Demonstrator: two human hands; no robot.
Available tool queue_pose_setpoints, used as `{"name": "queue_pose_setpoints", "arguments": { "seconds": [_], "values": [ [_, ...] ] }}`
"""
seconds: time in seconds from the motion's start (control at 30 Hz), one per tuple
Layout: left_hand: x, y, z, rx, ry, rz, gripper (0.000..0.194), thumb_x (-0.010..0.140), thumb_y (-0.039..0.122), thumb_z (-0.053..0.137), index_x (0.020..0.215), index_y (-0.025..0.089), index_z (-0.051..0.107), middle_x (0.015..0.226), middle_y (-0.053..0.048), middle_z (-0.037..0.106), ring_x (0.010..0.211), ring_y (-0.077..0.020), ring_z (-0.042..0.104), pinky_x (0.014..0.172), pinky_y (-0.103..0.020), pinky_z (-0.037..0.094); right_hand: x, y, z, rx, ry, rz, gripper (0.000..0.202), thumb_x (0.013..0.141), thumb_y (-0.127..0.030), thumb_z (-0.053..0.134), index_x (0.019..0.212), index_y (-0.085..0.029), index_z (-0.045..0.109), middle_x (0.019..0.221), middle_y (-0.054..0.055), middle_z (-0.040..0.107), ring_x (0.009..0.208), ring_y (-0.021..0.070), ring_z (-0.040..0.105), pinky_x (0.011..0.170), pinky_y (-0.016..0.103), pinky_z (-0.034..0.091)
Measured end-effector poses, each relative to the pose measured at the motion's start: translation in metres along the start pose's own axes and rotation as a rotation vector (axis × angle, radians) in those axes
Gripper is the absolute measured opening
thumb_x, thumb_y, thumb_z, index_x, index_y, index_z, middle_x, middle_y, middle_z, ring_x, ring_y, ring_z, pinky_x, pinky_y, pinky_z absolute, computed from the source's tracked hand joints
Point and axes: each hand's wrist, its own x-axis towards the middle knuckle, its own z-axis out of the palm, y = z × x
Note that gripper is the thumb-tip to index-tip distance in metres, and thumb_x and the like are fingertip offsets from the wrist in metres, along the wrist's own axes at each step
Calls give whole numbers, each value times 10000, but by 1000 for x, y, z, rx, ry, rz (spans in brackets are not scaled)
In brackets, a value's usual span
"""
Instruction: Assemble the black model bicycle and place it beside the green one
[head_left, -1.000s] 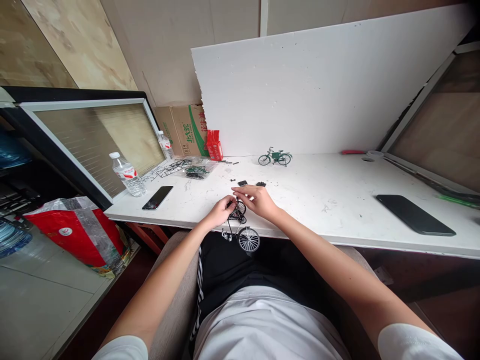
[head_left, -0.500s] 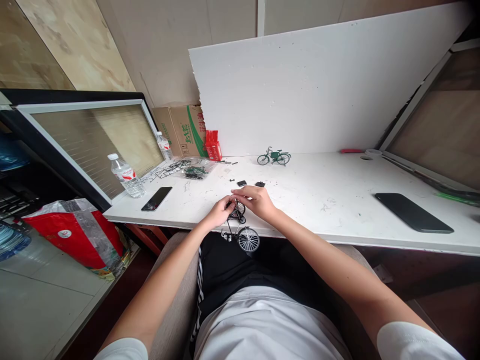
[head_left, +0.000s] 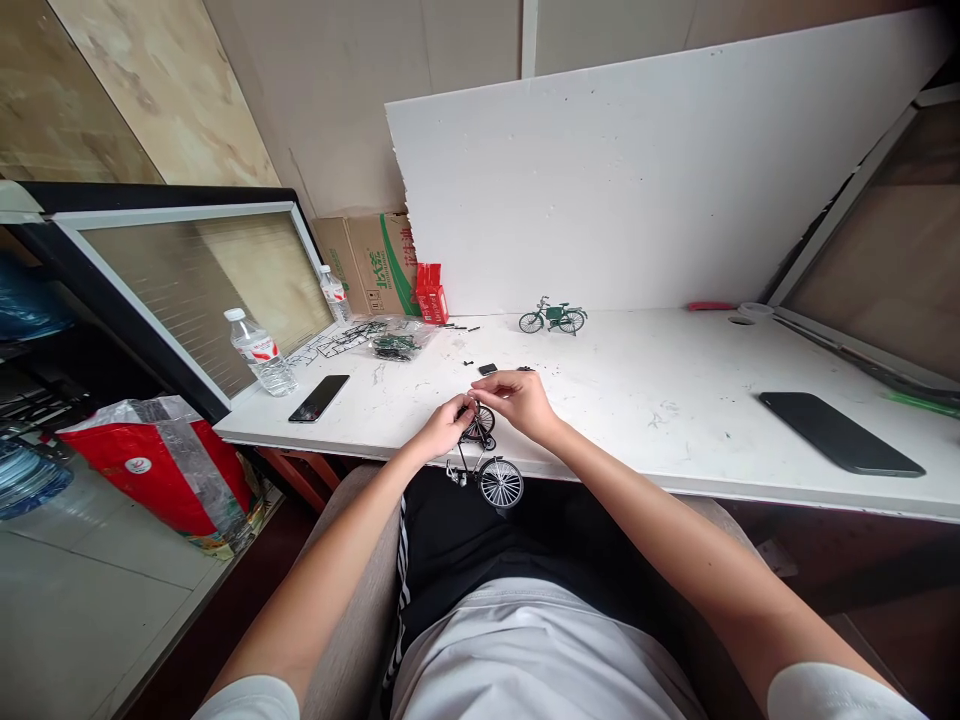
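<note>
At the far left, lower than the white tabletop (head_left: 630,385), sits a red bag (head_left: 161,465). On the tabletop's left end stands a clear bottle (head_left: 264,352), with a phone (head_left: 320,399) lying near it. Farther back come a second bottle (head_left: 334,295), dark lattice-like pieces (head_left: 349,337), a cardboard box (head_left: 375,270), a clear bag of parts (head_left: 397,345) and a small red box (head_left: 430,295).

Next is the left hand (head_left: 444,427), its grip pinching a black model bicycle (head_left: 489,442) by the upper wheel's end. That bicycle is at the tabletop's near edge, its lower wheel reaching past the edge above the person's lap. Beyond it lies a small dark block (head_left: 488,369). The right hand (head_left: 523,403) bends over the upper wheel, fingertips beside the left hand's; whether its grip has hold of anything cannot be told. A green model bicycle (head_left: 553,317) stands upright behind, and a dark flat slab (head_left: 841,432) lies far right.
</note>
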Motion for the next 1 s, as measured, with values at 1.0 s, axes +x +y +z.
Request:
{"name": "queue_pose_setpoints", "arguments": {
  "seconds": [1.0],
  "values": [
    [1,6,2,-22,4,18,431,1065,511,581,1309,167,670,1399,-178,722,1331,-323,658,1245,-501,456,0,-3,5,-52,17,-89,241,1007,-418,776,1074,-213,883,922,98,859,811,231,802,762,366,649]
  ]
}}
